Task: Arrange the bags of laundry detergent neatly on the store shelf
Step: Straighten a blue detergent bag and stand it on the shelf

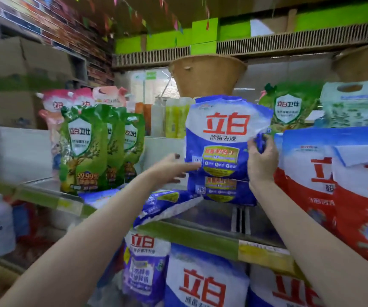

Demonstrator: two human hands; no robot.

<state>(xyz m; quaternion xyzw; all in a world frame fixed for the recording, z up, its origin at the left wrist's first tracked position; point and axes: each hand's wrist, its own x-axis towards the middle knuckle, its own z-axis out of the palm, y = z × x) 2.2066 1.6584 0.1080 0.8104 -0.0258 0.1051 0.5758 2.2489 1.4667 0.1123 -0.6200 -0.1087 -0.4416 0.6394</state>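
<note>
Now I stand the blue bag (223, 149) upright on the shelf (200, 237), right hand (261, 160) pinching its edge, left hand (174, 168) spread alongside; squaring it comes next.

Blue bag (220, 149): upright on the shelf (191, 237), front label facing out, right edge pinched.
Flat blue bag (167, 204): lying over the shelf edge.
Red bags (324, 187): upright, just right of blue bag.
Green bags (85, 149): upright, left.
</note>
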